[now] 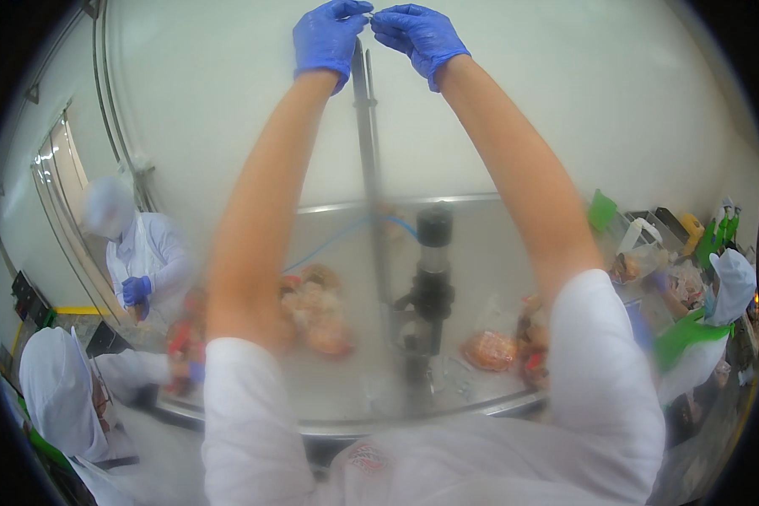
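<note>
Both my arms reach up in front of me, above the metal table (379,388). My left hand (325,38), in a blue glove, is closed with its fingertips pinched. Facing it, my right hand (422,38), gloved the same way, is pinched too, and the fingertips of the two nearly meet. Whatever small thing lies between them is too small to name. Just below the hands is the upper end of a grey upright pole (364,126). Lower down on the table stands a black and silver cylindrical device (434,253), joined to a thin blue tube (333,242).
Blurred bagged food (316,312) lies left on the table, and a clear bag of orange-brown food (491,349) lies right. White-clad co-workers stand at the far left (156,244), near left (55,388) and right (691,363). A pale wall (548,126) rises behind the table.
</note>
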`<move>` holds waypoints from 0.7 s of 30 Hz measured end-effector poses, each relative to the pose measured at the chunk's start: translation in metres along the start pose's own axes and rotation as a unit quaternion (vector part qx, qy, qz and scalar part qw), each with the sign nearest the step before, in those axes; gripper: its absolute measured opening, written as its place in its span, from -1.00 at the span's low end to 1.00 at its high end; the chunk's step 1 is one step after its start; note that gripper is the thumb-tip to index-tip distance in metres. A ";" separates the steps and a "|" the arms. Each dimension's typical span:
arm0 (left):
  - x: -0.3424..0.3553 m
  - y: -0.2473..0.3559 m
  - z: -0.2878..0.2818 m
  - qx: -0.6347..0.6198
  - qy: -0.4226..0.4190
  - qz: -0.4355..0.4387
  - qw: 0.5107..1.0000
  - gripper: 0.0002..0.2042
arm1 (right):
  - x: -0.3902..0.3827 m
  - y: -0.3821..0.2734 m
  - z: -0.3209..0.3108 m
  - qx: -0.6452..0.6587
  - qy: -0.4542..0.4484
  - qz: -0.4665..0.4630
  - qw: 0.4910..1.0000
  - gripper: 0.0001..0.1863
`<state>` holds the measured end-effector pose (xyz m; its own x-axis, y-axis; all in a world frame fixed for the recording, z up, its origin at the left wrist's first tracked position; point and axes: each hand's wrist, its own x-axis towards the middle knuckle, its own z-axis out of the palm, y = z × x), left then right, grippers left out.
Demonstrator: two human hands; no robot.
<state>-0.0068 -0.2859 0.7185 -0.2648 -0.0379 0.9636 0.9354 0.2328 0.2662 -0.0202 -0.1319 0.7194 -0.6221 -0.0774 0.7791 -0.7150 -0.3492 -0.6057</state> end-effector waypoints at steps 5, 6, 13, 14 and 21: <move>-0.006 -0.037 -0.018 0.018 0.188 -0.036 0.981 -0.77 | 0.017 0.021 0.013 -0.186 0.042 -0.039 0.981 -0.93; -0.012 -0.047 -0.018 -0.031 0.223 -0.076 0.971 -0.75 | 0.019 0.027 0.016 -0.219 0.046 -0.039 0.974 -0.94; -0.030 -0.116 -0.028 -0.391 0.061 -0.376 0.838 -0.70 | 0.052 0.060 0.033 -0.297 -0.005 -0.030 0.954 -0.91; -0.029 -0.121 -0.029 -0.430 0.035 -0.390 0.813 -0.72 | 0.055 0.060 0.035 -0.306 -0.014 -0.034 0.951 -0.91; -0.007 -0.181 -0.035 -0.382 -0.021 -0.276 0.882 -0.84 | 0.063 0.072 0.063 -0.467 -0.040 -0.165 0.867 -0.86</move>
<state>-0.1655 -0.3619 0.6643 -0.7227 0.0999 0.6839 0.5413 -0.5336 0.6499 -0.0913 -0.2208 0.7349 -0.3366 -0.1959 0.9210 -0.8197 0.5423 -0.1842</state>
